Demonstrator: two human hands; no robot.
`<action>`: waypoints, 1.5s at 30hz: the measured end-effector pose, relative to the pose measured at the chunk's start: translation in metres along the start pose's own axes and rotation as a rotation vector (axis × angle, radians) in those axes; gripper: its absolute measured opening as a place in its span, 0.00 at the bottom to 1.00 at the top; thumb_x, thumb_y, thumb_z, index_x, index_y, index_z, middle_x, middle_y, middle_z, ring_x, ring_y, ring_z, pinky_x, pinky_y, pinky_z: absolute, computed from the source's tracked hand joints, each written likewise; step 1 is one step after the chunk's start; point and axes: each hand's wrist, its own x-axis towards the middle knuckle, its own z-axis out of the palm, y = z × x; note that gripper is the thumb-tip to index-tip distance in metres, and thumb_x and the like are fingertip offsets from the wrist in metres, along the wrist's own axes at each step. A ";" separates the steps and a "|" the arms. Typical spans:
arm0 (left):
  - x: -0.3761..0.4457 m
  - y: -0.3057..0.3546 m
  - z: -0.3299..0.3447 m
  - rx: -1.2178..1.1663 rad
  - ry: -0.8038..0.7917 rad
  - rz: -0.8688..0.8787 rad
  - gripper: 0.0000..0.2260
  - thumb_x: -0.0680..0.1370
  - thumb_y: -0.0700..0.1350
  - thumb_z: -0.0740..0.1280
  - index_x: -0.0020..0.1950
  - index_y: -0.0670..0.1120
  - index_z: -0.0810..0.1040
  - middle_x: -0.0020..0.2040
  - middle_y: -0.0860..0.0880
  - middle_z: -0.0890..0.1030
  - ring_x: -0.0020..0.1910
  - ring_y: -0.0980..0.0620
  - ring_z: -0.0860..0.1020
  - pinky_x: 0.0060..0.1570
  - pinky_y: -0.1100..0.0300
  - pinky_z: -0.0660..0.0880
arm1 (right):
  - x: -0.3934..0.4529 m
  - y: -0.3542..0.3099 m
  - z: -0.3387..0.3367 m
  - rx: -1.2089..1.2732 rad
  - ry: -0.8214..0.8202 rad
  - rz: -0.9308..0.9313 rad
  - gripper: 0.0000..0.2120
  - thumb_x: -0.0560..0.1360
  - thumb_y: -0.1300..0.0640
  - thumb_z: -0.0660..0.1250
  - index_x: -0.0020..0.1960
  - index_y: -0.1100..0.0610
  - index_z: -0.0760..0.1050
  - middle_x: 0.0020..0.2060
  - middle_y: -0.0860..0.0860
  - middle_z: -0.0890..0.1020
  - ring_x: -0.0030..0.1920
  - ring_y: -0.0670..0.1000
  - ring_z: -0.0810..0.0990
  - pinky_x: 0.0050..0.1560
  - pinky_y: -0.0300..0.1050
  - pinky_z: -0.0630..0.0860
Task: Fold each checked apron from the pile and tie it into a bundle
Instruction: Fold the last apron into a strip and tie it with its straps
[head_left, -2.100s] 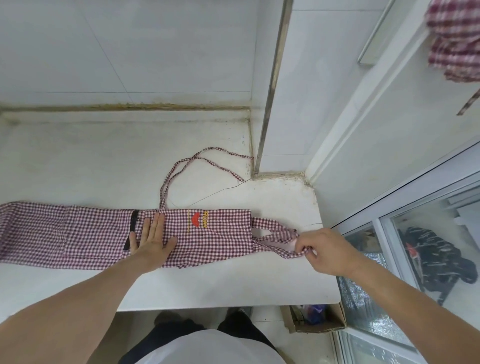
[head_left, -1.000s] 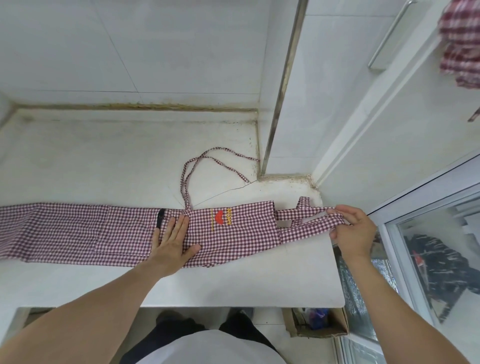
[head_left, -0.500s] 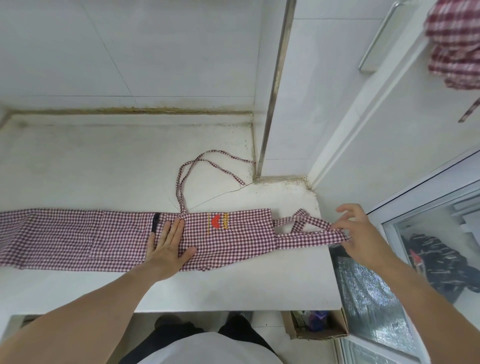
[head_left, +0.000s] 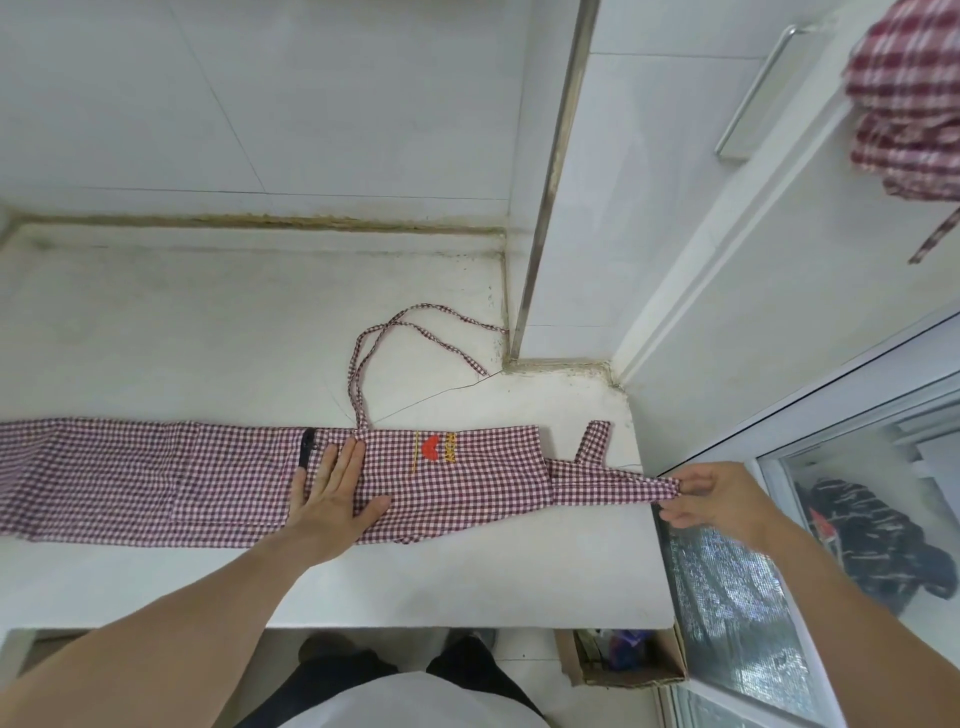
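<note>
Left hand (head_left: 337, 493) flat, fingers straight, pinning checked apron (head_left: 208, 478) to counter (head_left: 467, 582) as anchor; right hand (head_left: 711, 496) pinching neck strap (head_left: 613, 480) end, drawing strip taut for folding

white counter (head_left: 208, 338), tiled wall (head_left: 260, 104) — glass door (head_left: 857, 493)

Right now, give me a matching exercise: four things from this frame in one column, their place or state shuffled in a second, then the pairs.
Column one:
1. left hand
2. right hand
3. waist ties
4. cardboard box

Column two:
A. on the floor below the counter's right end
B. pinching the tip of the neck strap at the counter edge
C. lying loose in a loop behind the folded apron
D. pressed flat on the checked cloth

Pairs: 1-D, 2-B, 3-C, 4-A
</note>
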 end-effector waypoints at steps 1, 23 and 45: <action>0.000 0.001 0.000 0.006 0.000 0.001 0.39 0.73 0.73 0.39 0.72 0.53 0.22 0.74 0.58 0.26 0.73 0.57 0.27 0.74 0.44 0.30 | 0.001 0.001 -0.001 0.037 0.003 0.008 0.28 0.53 0.61 0.81 0.51 0.66 0.81 0.45 0.62 0.86 0.45 0.60 0.86 0.43 0.45 0.84; -0.011 -0.004 0.021 0.010 0.155 0.177 0.36 0.74 0.69 0.29 0.79 0.54 0.33 0.78 0.56 0.32 0.79 0.53 0.34 0.75 0.47 0.37 | 0.002 -0.025 0.295 -1.084 0.145 -0.548 0.30 0.81 0.33 0.40 0.80 0.42 0.45 0.80 0.47 0.43 0.80 0.51 0.38 0.75 0.65 0.36; -0.043 -0.156 -0.010 -0.008 -0.001 0.087 0.57 0.60 0.84 0.44 0.69 0.51 0.16 0.72 0.50 0.20 0.74 0.42 0.25 0.55 0.37 0.18 | -0.043 -0.063 0.351 -0.987 0.182 -0.653 0.34 0.79 0.45 0.60 0.81 0.50 0.52 0.81 0.50 0.49 0.80 0.52 0.42 0.78 0.64 0.46</action>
